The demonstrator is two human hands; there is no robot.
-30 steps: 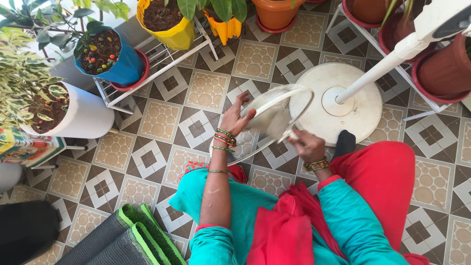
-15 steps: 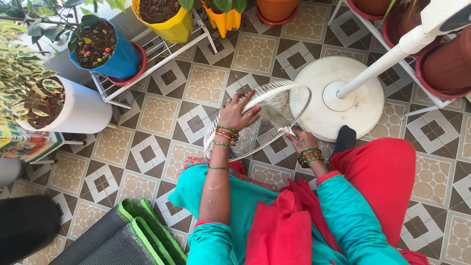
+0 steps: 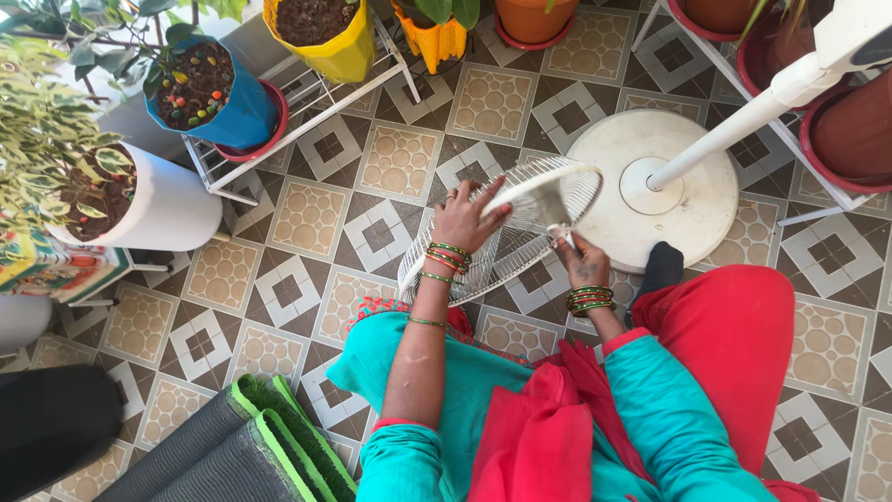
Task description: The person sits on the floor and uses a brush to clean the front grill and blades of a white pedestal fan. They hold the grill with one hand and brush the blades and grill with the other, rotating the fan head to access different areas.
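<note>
A round white wire fan grille (image 3: 483,270) is held tilted above the tiled floor in front of my knees. My left hand (image 3: 469,218), with green and red bangles at the wrist, grips its upper rim with the fingers spread over the wires. At the grille's right edge my right hand (image 3: 581,270) is closed on a small grey piece (image 3: 557,221) pressed against the wires; what it is I cannot tell. A blurred white band (image 3: 544,191) crosses the top of the grille.
The fan's round white base (image 3: 692,218) and slanted pole (image 3: 734,130) stand just beyond my right hand. Blue (image 3: 237,107), yellow (image 3: 339,51) and white (image 3: 172,214) plant pots and a wire rack (image 3: 307,116) lie left, terracotta pots (image 3: 855,130) right, and a rolled green mat (image 3: 269,442) near left.
The grille has swung from a raised tilt to lower and further left. My left hand moved onto its upper rim, and my right hand rose to its right edge.
</note>
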